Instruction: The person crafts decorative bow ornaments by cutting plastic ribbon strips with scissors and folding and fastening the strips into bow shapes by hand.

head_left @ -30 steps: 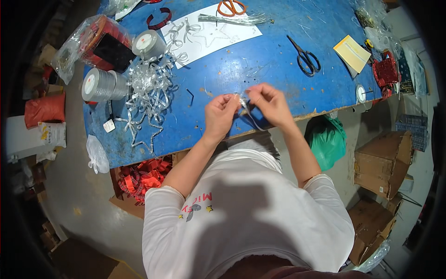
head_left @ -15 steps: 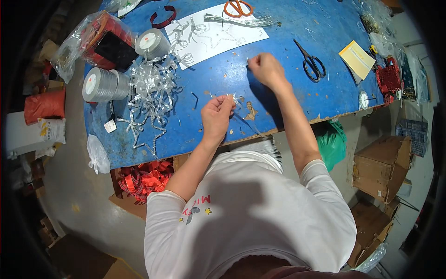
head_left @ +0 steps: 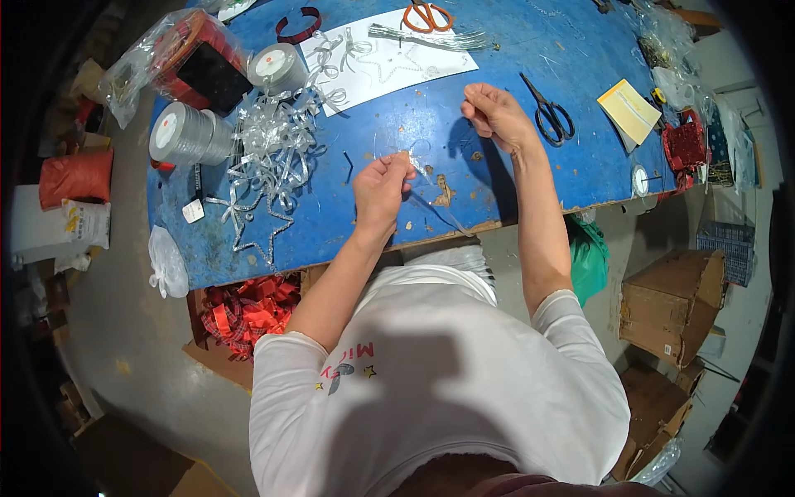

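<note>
My left hand (head_left: 383,187) pinches a small silver ribbon piece (head_left: 419,161) just above the blue table (head_left: 464,178). My right hand (head_left: 495,114) is raised farther out over the table, fingers pinched shut on what looks like a thin strand running back toward the left hand; the strand is too fine to see clearly. A silver strip (head_left: 443,214) trails from the ribbon piece toward the table's near edge. Black scissors (head_left: 548,113) lie just right of my right hand.
A heap of silver ribbon bows (head_left: 277,153) and a wire star (head_left: 252,219) lie at left beside two silver ribbon rolls (head_left: 186,132). White paper (head_left: 389,62) holds orange scissors (head_left: 426,15) and wire pieces. Cardboard boxes (head_left: 671,306) stand at right; red ribbon scraps (head_left: 244,311) lie below.
My right hand has drawn away from the left, moving up and out over the table. The left hand has stayed near the table's front edge with the ribbon piece.
</note>
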